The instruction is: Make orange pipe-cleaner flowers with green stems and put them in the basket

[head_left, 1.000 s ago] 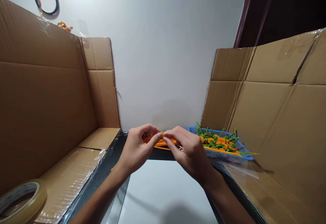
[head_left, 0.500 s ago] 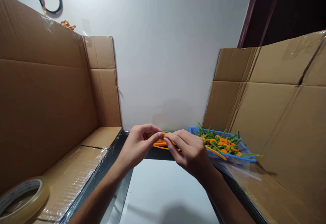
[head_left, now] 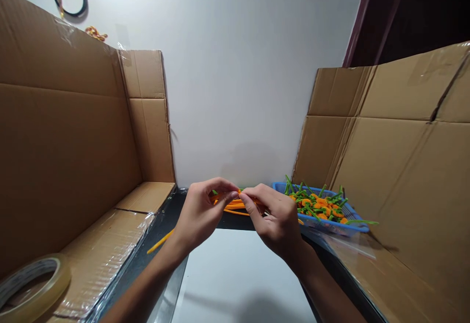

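While both hands meet at lower centre, the left hand (head_left: 200, 215) and right hand (head_left: 273, 218) sit curled, their fingers (head_left: 253, 200) nearly closed on a bundle of orange pipe cleaners (head_left: 235, 205), fingertips almost touching. The fingers hide how the strands lie inside the pinch; a green tip behind them is too small to trace. The bundle is held near the far edge of the dark bench (head_left: 161, 220), and a loose orange strand (head_left: 159, 241) lies just beside the left wrist. Close right of the right hand sits a blue plastic basket (head_left: 282, 186), heaped with green-and-orange pipe-cleaner pieces (head_left: 319, 205), their shapes hard to make out. Cardboard panels at left (head_left: 66, 142) and right (head_left: 389, 176) stand well apart from the hands, leaving wide room on the left side. A white panel (head_left: 238, 274) lies below the wrists. A tape roll (head_left: 33, 288) is cut off at lower left.
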A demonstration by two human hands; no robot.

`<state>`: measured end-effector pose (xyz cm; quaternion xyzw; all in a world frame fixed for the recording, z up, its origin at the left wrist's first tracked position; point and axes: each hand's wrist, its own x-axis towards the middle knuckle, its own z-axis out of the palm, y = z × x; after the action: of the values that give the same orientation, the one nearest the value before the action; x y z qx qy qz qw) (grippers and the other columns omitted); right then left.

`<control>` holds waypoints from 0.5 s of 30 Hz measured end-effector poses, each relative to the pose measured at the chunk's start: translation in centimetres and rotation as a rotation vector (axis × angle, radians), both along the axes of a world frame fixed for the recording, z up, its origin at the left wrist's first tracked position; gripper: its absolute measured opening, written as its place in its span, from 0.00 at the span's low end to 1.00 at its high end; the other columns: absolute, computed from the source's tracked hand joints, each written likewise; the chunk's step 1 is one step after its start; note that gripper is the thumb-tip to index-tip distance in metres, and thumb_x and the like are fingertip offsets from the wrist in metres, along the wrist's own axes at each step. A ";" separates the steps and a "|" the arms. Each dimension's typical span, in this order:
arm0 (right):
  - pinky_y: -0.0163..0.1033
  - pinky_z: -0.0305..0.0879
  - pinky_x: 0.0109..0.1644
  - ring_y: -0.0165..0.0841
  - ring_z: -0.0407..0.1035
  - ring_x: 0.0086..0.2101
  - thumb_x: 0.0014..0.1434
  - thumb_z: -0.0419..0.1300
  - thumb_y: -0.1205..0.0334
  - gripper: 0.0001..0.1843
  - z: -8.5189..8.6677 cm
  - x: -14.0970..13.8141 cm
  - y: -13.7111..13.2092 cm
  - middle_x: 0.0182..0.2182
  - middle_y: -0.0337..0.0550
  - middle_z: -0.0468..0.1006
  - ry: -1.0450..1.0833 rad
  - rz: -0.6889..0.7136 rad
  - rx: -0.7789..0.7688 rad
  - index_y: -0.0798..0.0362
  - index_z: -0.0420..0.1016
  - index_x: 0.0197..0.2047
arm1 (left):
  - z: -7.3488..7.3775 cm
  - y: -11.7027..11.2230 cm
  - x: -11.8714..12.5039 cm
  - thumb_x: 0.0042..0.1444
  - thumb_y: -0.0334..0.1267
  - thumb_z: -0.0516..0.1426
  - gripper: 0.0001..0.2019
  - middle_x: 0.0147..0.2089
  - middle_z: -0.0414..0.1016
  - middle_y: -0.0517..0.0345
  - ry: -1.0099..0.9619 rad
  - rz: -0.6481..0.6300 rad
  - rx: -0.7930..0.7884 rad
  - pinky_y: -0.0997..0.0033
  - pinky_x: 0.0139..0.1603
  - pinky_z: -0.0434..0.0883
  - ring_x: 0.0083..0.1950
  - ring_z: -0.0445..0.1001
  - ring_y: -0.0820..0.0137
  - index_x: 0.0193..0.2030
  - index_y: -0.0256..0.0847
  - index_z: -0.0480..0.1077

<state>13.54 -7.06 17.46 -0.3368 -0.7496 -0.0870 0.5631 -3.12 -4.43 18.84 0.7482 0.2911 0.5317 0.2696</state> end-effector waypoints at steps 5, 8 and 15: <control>0.34 0.63 0.29 0.30 0.67 0.26 0.62 0.60 0.60 0.11 0.5 -0.2 -0.6 0.25 0.39 0.75 0.259 0.157 -0.329 0.53 0.77 0.30 | -0.1 -0.4 0.4 0.58 0.31 0.61 0.03 0.31 0.80 0.57 0.023 0.102 0.185 0.75 0.32 0.72 0.31 0.76 0.73 0.33 0.40 0.77; 0.33 0.58 0.27 0.28 0.63 0.23 0.58 0.63 0.55 0.13 0.9 -0.1 -0.5 0.21 0.36 0.71 0.446 0.343 -0.555 0.54 0.75 0.27 | -0.2 -0.2 0.4 0.59 0.28 0.59 0.06 0.29 0.79 0.59 0.059 0.158 0.420 0.75 0.30 0.70 0.29 0.73 0.74 0.33 0.40 0.75; 0.31 0.48 0.23 0.24 0.52 0.21 0.47 0.66 0.59 0.12 1.8 0.1 -0.9 0.18 0.33 0.62 0.736 0.731 -1.142 0.54 0.67 0.21 | -1.1 1.0 -0.3 0.61 0.23 0.54 0.10 0.35 0.81 0.53 0.111 0.063 0.980 0.73 0.31 0.67 0.29 0.71 0.74 0.41 0.38 0.73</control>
<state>13.63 -7.95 19.29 -0.3135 -0.5063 0.6224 0.5079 -3.40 -3.38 17.77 0.8052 0.0432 0.5732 -0.1461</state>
